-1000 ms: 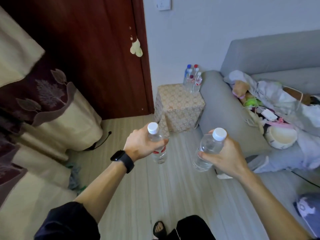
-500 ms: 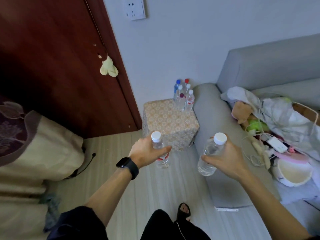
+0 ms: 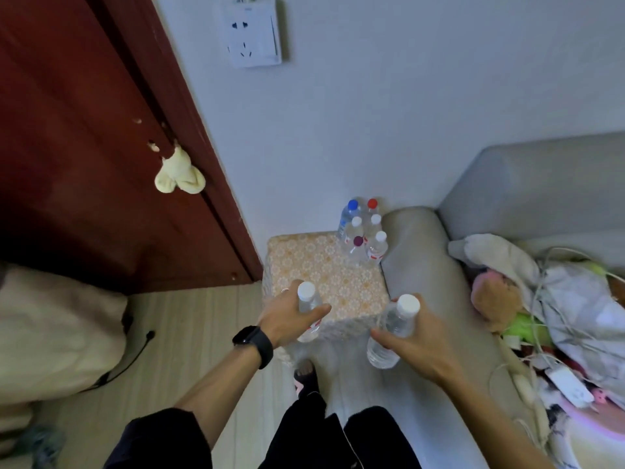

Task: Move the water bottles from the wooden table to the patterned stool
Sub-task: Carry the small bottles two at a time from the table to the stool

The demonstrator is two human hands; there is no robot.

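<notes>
With the left hand [image 3: 287,314] gripping one bottle [image 3: 308,311] and the right hand [image 3: 417,343] another [image 3: 392,328] at the stool's [image 3: 324,275] near edge, set both upright beside the cluster [image 3: 363,233], without knocking it.

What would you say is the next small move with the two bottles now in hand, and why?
Probably lower both onto the bare near part of the patterned stool. The left hand and right hand each hold a white-capped bottle at its near edge, and the six bottles already there fill only the far right corner.
</notes>
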